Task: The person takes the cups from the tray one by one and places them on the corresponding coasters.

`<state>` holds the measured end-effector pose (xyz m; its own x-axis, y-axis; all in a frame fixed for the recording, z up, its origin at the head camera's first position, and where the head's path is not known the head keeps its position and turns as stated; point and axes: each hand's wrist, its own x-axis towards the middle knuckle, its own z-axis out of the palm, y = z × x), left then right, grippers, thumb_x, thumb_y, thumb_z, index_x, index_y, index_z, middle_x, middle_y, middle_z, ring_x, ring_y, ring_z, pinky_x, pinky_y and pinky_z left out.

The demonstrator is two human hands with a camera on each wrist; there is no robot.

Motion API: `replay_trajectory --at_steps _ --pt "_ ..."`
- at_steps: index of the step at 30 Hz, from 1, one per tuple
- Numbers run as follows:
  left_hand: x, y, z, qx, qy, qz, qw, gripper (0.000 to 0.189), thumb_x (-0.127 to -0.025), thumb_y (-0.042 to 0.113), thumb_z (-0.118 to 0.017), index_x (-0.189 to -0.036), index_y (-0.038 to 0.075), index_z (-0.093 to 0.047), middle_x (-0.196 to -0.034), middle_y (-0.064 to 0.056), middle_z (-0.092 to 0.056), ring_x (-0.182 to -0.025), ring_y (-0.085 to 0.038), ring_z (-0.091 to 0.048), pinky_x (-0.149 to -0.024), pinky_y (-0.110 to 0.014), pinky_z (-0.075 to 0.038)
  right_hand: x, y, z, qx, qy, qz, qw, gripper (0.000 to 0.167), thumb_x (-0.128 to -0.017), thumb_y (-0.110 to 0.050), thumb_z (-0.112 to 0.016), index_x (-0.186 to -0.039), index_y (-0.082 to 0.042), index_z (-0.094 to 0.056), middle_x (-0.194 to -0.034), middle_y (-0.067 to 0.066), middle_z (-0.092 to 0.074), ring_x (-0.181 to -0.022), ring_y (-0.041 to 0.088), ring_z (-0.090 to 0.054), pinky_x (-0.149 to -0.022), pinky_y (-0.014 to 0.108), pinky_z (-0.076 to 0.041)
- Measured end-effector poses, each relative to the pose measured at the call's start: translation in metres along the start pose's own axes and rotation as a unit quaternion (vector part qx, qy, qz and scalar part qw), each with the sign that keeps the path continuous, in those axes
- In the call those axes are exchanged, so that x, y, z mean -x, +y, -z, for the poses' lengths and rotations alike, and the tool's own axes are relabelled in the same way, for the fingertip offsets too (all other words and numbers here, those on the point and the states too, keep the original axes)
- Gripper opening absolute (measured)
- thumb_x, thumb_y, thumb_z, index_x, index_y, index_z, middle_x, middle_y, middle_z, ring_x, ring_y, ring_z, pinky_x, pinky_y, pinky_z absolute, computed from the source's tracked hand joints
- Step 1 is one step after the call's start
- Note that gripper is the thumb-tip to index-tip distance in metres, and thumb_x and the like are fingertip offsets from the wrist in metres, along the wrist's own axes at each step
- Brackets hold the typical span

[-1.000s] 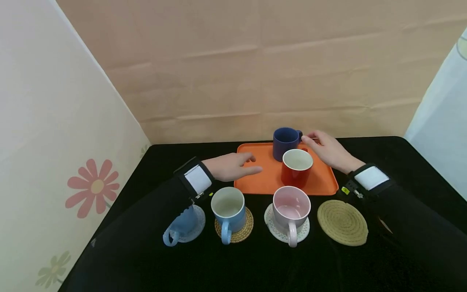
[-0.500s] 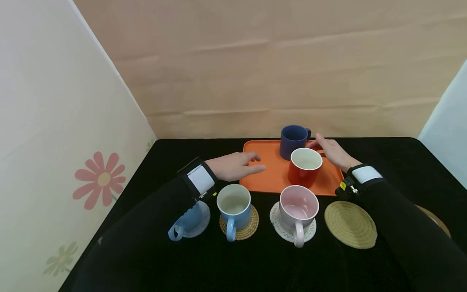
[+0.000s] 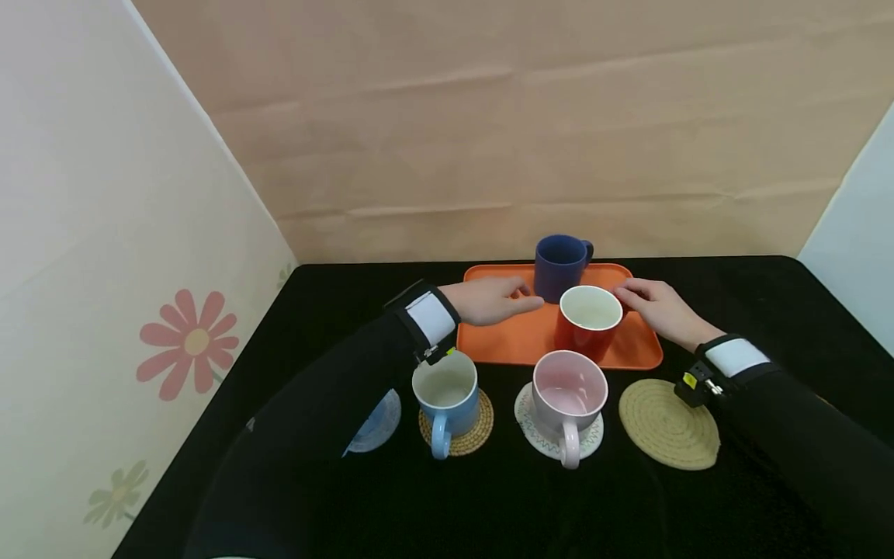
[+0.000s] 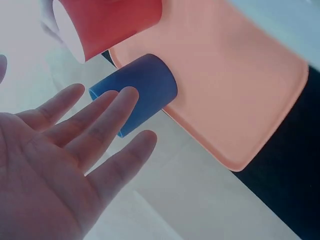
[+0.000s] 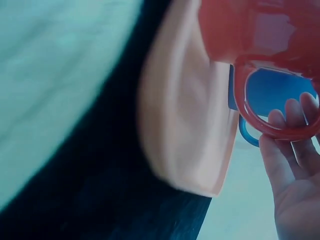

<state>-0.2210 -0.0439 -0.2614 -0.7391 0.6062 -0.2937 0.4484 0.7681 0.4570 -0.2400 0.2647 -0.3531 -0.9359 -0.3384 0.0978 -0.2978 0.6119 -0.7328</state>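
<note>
On an orange tray (image 3: 503,341) stand a red mug (image 3: 583,335) with a white inside and a dark blue mug (image 3: 556,272) behind it. My right hand (image 3: 656,309) holds the red mug by its handle, which faces right; in the right wrist view several fingers show at the handle loop (image 5: 250,117). Over the tray's left part, my left hand (image 3: 492,300) reaches toward the red mug with its fingers apart, holding nothing. The left wrist view has these spread fingers (image 4: 112,127) in front of the blue mug (image 4: 150,82).
Nearer me, a light blue mug (image 3: 454,411) sits on a woven coaster (image 3: 482,435) and a pale pink mug (image 3: 566,392) on a white patterned one (image 3: 527,431). A round straw coaster (image 3: 667,423) lies right. My left sleeve partly covers a blue coaster (image 3: 377,425).
My left hand has moved right, closer to the red mug. My right hand has come from beside the blue mug's handle to the red mug's handle.
</note>
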Motion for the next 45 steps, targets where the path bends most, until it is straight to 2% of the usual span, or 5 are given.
replay_trajectory --at_steps 6,14,25,40,45 --pt "-0.01 -0.002 0.005 0.052 0.013 0.019 0.9984 0.052 -0.103 0.047 -0.038 -0.137 0.009 -0.048 -0.128 -0.006 -0.058 -0.111 -0.018 -0.053 -0.093 -0.031 -0.044 0.013 0.002 -0.004 -0.008 -0.013 0.019 0.9997 0.026 -0.104 -0.015 -0.046 -0.111 0.006 -0.062 -0.095 0.01 -0.065 -0.086 0.024 -0.058 -0.074 0.021 -0.049" --pt "-0.025 0.01 0.003 0.117 -0.004 0.037 0.9925 0.052 -0.104 0.042 -0.038 -0.138 0.004 -0.048 -0.131 -0.01 -0.056 -0.113 -0.026 -0.055 -0.093 -0.032 -0.045 0.029 0.004 -0.008 -0.122 -0.065 0.001 0.9904 0.034 -0.107 -0.014 -0.036 -0.102 0.013 -0.056 -0.085 0.008 -0.061 -0.077 0.015 -0.058 -0.07 0.024 -0.053" --pt "-0.041 0.021 -0.004 0.202 -0.09 0.062 0.9734 0.062 -0.104 0.046 -0.032 -0.15 0.005 -0.03 -0.146 -0.015 -0.043 -0.125 -0.03 -0.051 -0.101 -0.044 -0.041 0.037 -0.01 -0.022 -0.3 -0.202 -0.026 0.932 0.038 -0.108 -0.022 -0.029 -0.089 -0.01 -0.059 -0.076 0.002 -0.05 -0.077 0.015 -0.052 -0.074 0.031 -0.051" --pt "-0.049 0.023 -0.016 0.348 -0.101 0.066 0.9297 0.078 -0.095 0.067 -0.025 -0.153 0.016 -0.026 -0.149 -0.011 -0.036 -0.125 -0.035 -0.044 -0.1 -0.052 -0.04 0.048 -0.014 -0.035 -0.377 -0.195 -0.023 0.9053 0.038 -0.109 -0.023 -0.028 -0.077 -0.008 -0.042 -0.071 0.011 -0.028 -0.068 0.02 -0.042 -0.076 0.029 -0.049" --pt "-0.052 0.024 -0.017 0.357 -0.099 0.071 0.9263 0.079 -0.095 0.067 -0.025 -0.152 0.013 -0.027 -0.148 -0.012 -0.037 -0.126 -0.035 -0.043 -0.1 -0.053 -0.04 0.051 -0.019 -0.041 -0.369 -0.16 -0.025 0.9153 0.04 -0.109 -0.022 -0.028 -0.073 -0.004 -0.035 -0.069 0.01 -0.027 -0.063 0.023 -0.037 -0.073 0.029 -0.05"
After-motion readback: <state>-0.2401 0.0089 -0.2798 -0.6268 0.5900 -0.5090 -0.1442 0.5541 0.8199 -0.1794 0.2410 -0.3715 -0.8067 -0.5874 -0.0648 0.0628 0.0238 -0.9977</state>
